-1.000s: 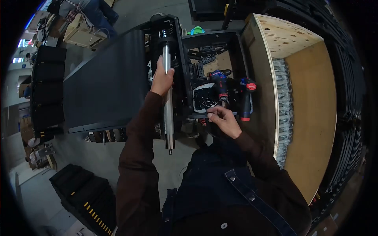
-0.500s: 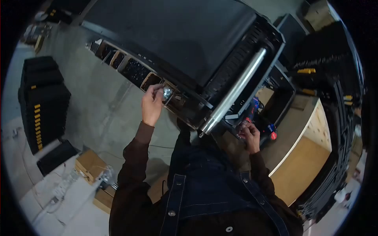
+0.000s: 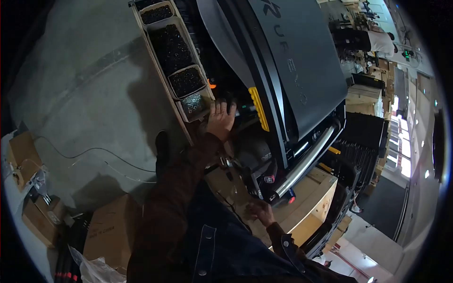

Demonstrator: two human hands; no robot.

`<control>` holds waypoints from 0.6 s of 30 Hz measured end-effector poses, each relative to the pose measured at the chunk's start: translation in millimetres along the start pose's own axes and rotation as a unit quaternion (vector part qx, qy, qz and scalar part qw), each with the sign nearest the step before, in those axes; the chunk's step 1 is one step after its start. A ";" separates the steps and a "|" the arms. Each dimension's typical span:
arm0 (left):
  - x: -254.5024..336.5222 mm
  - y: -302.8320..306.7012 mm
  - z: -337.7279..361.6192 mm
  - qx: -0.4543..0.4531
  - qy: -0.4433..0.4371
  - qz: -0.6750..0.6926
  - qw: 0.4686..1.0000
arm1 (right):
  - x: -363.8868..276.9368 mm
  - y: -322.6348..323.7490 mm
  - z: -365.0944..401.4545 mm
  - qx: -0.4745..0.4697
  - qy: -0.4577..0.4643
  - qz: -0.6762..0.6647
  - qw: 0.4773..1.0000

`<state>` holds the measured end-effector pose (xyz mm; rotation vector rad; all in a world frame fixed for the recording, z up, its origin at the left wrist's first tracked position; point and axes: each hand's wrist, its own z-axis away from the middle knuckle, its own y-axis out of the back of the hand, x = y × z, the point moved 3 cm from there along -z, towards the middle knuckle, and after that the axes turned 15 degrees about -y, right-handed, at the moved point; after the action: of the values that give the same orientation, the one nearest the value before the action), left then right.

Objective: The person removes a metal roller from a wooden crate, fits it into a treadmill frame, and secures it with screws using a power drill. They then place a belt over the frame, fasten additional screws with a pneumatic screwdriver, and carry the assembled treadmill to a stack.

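Note:
My left hand (image 3: 222, 120) lies back up, fingers apart, over the right edge of a small bin (image 3: 197, 114) of shiny silver parts. This bin is at the near end of a long tray (image 3: 159, 70), below bins of small black parts (image 3: 187, 81). Nothing shows in the left fingers. Lower and to the right, my right hand (image 3: 259, 212) has its fingers bent together; anything between them is too small to make out. It is near the lower end of a silver roller (image 3: 306, 165) on the black machine (image 3: 302, 61).
A yellow strip (image 3: 258, 109) runs along the machine's side. Right of my right hand is a wooden crate (image 3: 306, 200). Cardboard boxes (image 3: 109, 231) and a cable (image 3: 94, 149) are on the floor at left. A person (image 3: 380, 42) is far off at upper right.
The view has swung round, showing more of the machine and room at right. My left hand has moved from above the silver parts to the bin's right edge, its fingers now spread.

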<state>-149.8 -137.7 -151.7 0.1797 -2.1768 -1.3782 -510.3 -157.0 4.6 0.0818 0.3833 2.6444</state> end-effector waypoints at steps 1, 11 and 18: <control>-5.1 -7.5 0.4 0.004 0.002 0.006 1.000 | 1.0 -3.4 -1.0 0.008 0.000 0.002 1.000; -3.7 24.7 -1.1 -0.047 0.005 0.153 0.987 | 14.4 -31.2 -5.9 -0.006 0.062 -0.003 0.998; -48.3 175.6 57.9 -0.009 0.158 0.464 0.872 | -79.6 -107.2 63.1 -0.118 0.239 0.076 0.961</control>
<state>-108.5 8.8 -36.2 -0.5533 -1.5931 -0.7297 -384.7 -85.6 35.4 -0.6378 0.2166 2.8225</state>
